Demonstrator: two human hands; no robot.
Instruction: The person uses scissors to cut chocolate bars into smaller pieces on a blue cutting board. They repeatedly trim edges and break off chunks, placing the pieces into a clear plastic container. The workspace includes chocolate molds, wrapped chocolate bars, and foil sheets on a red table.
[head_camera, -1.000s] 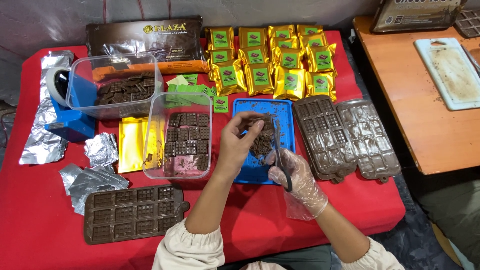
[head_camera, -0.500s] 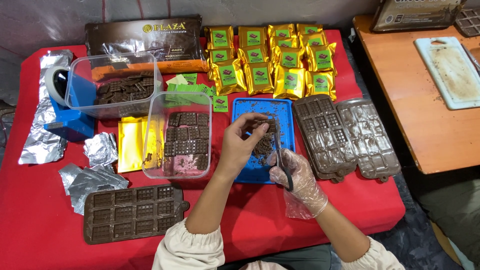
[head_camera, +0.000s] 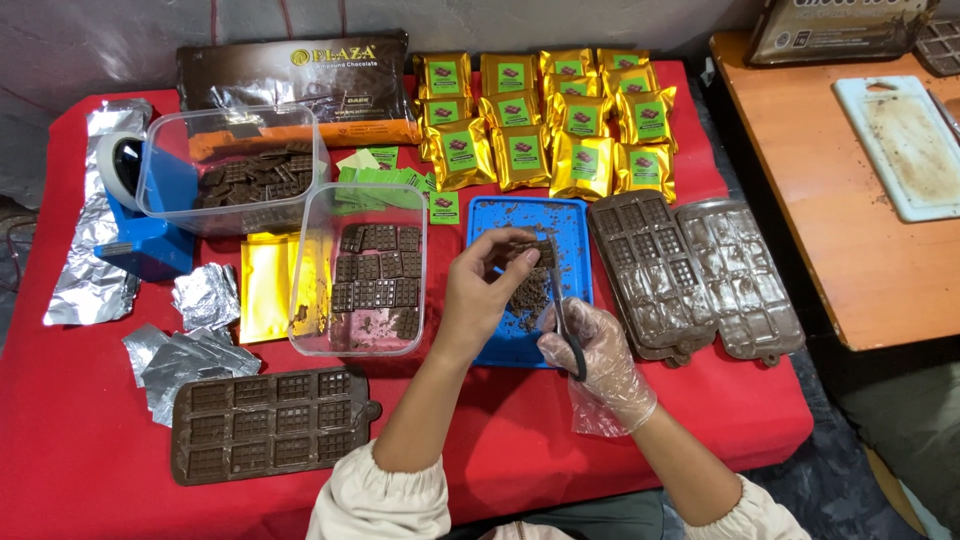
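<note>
The left hand (head_camera: 480, 290) is pinching a small brown chocolate piece (head_camera: 528, 252) in a fingertip grip, thumb and forefinger pressed together on its near edge. The piece is looking dark, flat and roughly rectangular; its moulded pattern is too small to make out. The right hand (head_camera: 597, 362), wearing a clear plastic glove, is closing its grip around the dark handle of a thin knife (head_camera: 562, 318), whose blade is reaching up towards the piece and seems to be touching its lower edge, though the contact is hard to confirm.

The chocolate piece is hanging just beyond the left fingertips, above the blue tray (head_camera: 577, 222), which is carrying brown crumbs and shavings. Just left of the left hand a clear square container (head_camera: 316, 262) is holding rows of small chocolate squares. Behind that, a second clear tub (head_camera: 160, 160) is holding more squares. To the right of the tray two brown chocolate moulds (head_camera: 690, 275) are lying side by side, and a third mould (head_camera: 265, 420) is lying near the front left.

The surface (head_camera: 720, 420) is wearing a red cloth. Gold packets with green labels (head_camera: 545, 110) are standing in rows at the back, beside a large dark chocolate bag (head_camera: 300, 75). Crumpled foil sheets (head_camera: 185, 350) are lying along the left edge near a blue tape dispenser (head_camera: 140, 240). Well apart to the right, a wooden table (head_camera: 850, 260) is carrying a white cutting board (head_camera: 905, 145).
</note>
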